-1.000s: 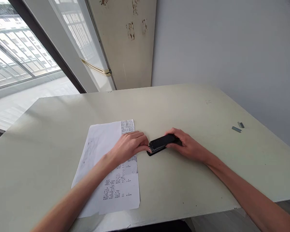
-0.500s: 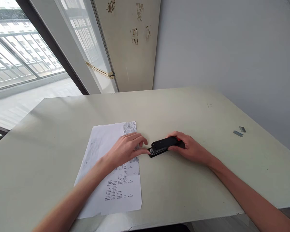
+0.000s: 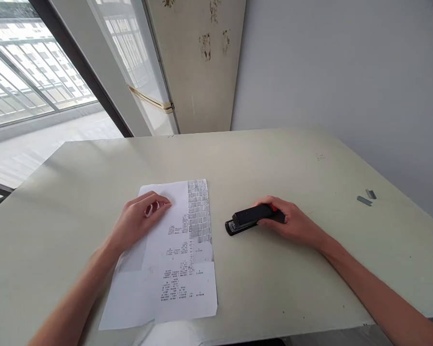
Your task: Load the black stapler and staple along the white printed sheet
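A black stapler lies on the table in the grip of my right hand, whose fingers and thumb wrap round its rear end. A bit of red shows by the fingers. The stapler's front end points left, its top arm slightly raised above the base. Over the left part of the printed paper sheets, my left hand has its thumb and forefinger pinched together. Anything between those fingertips is too small to make out. The sheets lie flat, left of the stapler and apart from it.
Two small grey metal strips, likely staples, lie near the table's right side. The pale table meets a grey wall on the right. A fridge stands behind it, and a window is at the left.
My left hand has moved left, from the stapler's front end to over the paper, and its fingertips have come together. My right hand still holds the stapler. The view has shifted slightly.
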Demonstrator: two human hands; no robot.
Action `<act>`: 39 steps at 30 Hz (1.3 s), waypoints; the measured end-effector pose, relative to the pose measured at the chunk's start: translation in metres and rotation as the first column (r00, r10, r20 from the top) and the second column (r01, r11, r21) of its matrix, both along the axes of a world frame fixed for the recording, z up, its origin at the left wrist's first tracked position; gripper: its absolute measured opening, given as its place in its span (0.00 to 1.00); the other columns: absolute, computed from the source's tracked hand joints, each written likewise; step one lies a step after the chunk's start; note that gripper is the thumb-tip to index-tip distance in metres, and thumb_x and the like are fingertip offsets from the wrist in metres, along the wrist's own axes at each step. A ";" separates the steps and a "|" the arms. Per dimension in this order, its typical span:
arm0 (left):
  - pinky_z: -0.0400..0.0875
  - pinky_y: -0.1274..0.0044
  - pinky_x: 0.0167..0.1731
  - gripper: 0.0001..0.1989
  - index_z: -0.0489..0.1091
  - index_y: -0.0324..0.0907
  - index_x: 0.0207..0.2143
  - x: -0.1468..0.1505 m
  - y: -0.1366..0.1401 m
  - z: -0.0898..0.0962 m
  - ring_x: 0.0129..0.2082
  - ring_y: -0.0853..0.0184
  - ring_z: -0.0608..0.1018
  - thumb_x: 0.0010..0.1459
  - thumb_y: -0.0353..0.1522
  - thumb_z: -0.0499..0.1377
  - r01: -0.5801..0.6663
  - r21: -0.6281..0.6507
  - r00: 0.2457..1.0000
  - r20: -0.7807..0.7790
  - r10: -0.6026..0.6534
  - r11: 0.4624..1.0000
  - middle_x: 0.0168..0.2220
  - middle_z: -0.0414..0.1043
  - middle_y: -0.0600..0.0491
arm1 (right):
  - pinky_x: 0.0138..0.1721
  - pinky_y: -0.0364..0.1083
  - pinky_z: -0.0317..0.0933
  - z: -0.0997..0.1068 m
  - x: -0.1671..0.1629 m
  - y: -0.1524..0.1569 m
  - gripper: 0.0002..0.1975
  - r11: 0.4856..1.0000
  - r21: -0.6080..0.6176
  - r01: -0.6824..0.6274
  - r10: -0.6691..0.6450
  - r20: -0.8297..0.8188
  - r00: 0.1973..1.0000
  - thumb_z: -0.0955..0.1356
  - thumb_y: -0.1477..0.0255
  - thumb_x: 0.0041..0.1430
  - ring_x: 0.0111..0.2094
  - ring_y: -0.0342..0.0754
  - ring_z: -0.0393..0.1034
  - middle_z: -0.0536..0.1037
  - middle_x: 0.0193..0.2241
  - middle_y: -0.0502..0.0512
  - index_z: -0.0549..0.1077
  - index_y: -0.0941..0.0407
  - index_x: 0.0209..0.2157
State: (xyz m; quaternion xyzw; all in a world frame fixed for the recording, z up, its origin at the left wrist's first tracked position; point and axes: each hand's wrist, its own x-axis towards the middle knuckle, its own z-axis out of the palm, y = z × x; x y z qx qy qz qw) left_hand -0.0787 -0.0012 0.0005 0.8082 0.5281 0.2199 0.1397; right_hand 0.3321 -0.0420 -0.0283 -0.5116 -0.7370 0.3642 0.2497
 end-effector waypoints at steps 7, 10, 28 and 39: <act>0.67 0.76 0.32 0.14 0.74 0.46 0.39 -0.001 0.002 0.000 0.28 0.69 0.70 0.71 0.44 0.55 -0.002 -0.053 1.000 -0.011 0.001 0.999 0.34 0.75 0.56 | 0.42 0.52 0.69 0.000 -0.001 0.000 0.14 1.000 -0.015 0.011 -0.011 0.018 1.000 0.69 0.55 0.67 0.44 0.55 0.75 0.82 0.47 0.53 0.75 0.45 0.50; 0.67 0.77 0.31 0.14 0.72 0.46 0.40 -0.002 0.001 0.001 0.27 0.69 0.71 0.71 0.45 0.55 -0.031 -0.080 1.000 -0.006 0.030 0.996 0.34 0.75 0.56 | 0.44 0.52 0.69 -0.001 -0.001 0.001 0.15 1.000 -0.017 0.006 -0.006 0.009 1.000 0.69 0.55 0.67 0.45 0.56 0.75 0.82 0.47 0.53 0.75 0.45 0.50; 0.63 0.75 0.30 0.14 0.66 0.46 0.41 -0.001 -0.003 -0.006 0.26 0.68 0.70 0.73 0.46 0.51 -0.086 -0.184 0.996 0.003 0.088 0.979 0.31 0.72 0.58 | 0.45 0.50 0.65 0.005 -0.004 -0.002 0.13 0.998 -0.058 0.023 -0.024 -0.012 1.000 0.69 0.56 0.67 0.45 0.53 0.73 0.81 0.48 0.51 0.75 0.46 0.49; 0.64 0.73 0.33 0.16 0.66 0.46 0.41 0.003 -0.004 -0.007 0.28 0.66 0.71 0.73 0.47 0.49 -0.091 -0.179 0.995 0.015 0.095 0.980 0.32 0.72 0.57 | 0.43 0.50 0.64 0.003 -0.002 -0.001 0.14 0.999 -0.038 0.005 -0.006 -0.027 1.000 0.69 0.55 0.68 0.43 0.53 0.72 0.80 0.46 0.51 0.74 0.46 0.50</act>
